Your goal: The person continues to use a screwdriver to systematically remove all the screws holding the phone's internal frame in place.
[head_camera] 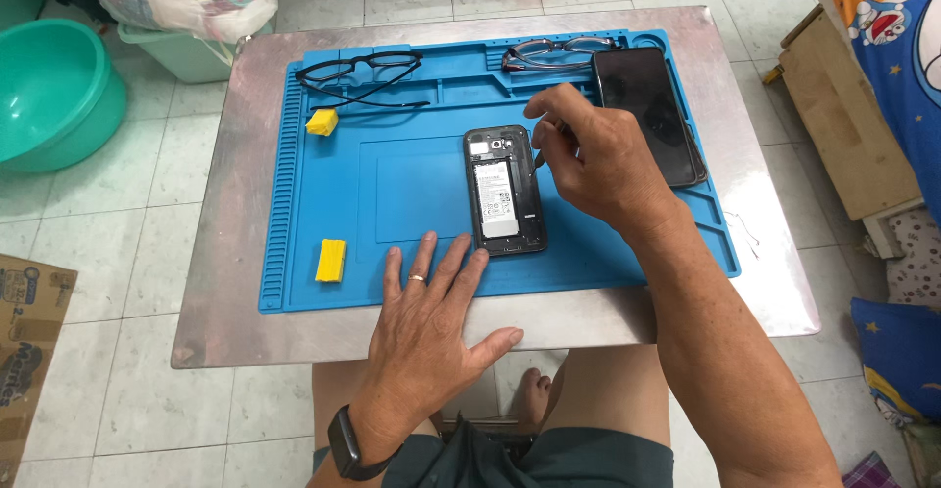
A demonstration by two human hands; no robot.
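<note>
Opened phone [505, 191] between flat left hand [428, 319]; right hand [588, 155] beside it.

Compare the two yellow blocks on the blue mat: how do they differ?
The upper yellow block is smaller and squarish, sitting near the black-framed glasses; the lower yellow block is longer, rectangular, lying near the blue silicone mat's front edge, closer to the left hand. Both are bright yellow, lie on the mat's left side, and neither hand touches them.
</note>
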